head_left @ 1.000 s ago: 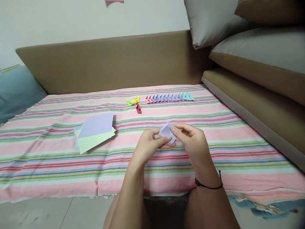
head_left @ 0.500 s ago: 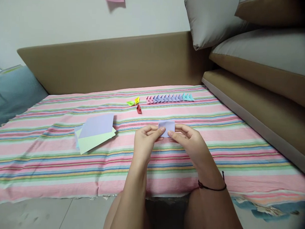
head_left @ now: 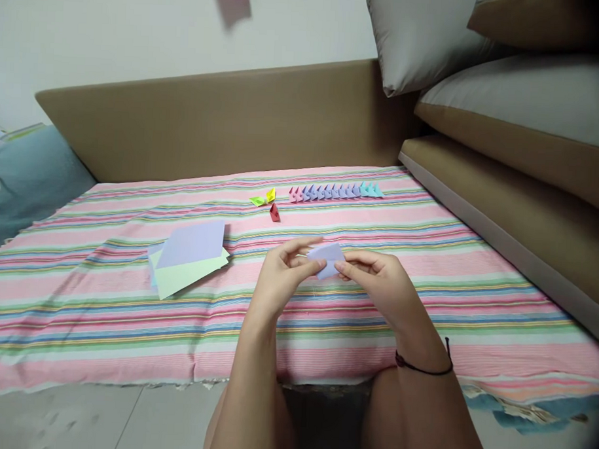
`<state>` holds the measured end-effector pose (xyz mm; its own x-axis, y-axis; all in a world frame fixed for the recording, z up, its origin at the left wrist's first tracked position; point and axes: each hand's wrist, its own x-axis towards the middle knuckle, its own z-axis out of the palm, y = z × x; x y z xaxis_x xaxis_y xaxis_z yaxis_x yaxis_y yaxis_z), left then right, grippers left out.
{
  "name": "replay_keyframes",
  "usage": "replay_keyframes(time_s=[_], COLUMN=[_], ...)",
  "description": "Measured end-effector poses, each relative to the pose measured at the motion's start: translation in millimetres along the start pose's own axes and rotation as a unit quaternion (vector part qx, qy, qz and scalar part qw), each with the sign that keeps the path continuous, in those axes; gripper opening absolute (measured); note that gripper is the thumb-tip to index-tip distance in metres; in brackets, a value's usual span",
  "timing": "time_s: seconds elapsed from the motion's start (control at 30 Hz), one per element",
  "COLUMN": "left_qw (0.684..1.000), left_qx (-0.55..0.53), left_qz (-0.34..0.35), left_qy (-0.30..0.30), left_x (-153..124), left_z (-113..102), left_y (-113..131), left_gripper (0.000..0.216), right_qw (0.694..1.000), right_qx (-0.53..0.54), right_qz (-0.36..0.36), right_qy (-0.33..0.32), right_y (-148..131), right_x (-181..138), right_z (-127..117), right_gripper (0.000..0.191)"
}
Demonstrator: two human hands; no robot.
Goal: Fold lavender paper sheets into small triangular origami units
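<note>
My left grip [head_left: 284,270] pinches, one finger [head_left: 306,242] outstretched. My right grip [head_left: 379,274] pinches just beside it. Both forearms [head_left: 249,386] slant inward.

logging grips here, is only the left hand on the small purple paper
No, the left hand and the right hand both hold the small purple paper.

Lilac folded paper [head_left: 332,253], pink cloth [head_left: 127,369] (striped green, blue and yellow), tan backrest [head_left: 224,123], grey pillow [head_left: 424,39], black bracelet [head_left: 399,359]
</note>
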<state>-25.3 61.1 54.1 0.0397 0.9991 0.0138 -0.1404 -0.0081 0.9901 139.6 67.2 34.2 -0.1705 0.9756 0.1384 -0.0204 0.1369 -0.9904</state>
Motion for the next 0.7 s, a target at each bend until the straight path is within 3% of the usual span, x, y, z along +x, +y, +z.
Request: replay_keyframes(time_s=[0.1,0.2,0.4,0.7], left_qw=[1.000,1.000,0.997,0.996], left_qx=[0.024,0.022,-0.001,-0.045], left_qz=[0.000,0.002,-0.001,-0.009], left_qy=[-0.012,0.018,0.072,0.080], left_x=[0.5,0.9,0.8,1.5], left_z=[0.5,4.1,9.2,8.1], left_y=[-2.9,-6.8,-8.9,-7.4], left_gripper=[0.023,0.022,0.025,0.025], right_qw=[1.000,1.000,0.992,0.995], right_qx=[-0.007,0.008,0.084,0.067], right_qz=[-0.014,-0.006,0.058,0.027], right_qy=[-0.014,-0.005,0.072,0.076], right_y=[-1.9,-1.2,4.7,1.5], right_x=[-0.4,0.4,2.9,1.6], right_z=[0.2,1.1,5.4,6.2], right_gripper=[0.016,0.017,0.027,0.028])
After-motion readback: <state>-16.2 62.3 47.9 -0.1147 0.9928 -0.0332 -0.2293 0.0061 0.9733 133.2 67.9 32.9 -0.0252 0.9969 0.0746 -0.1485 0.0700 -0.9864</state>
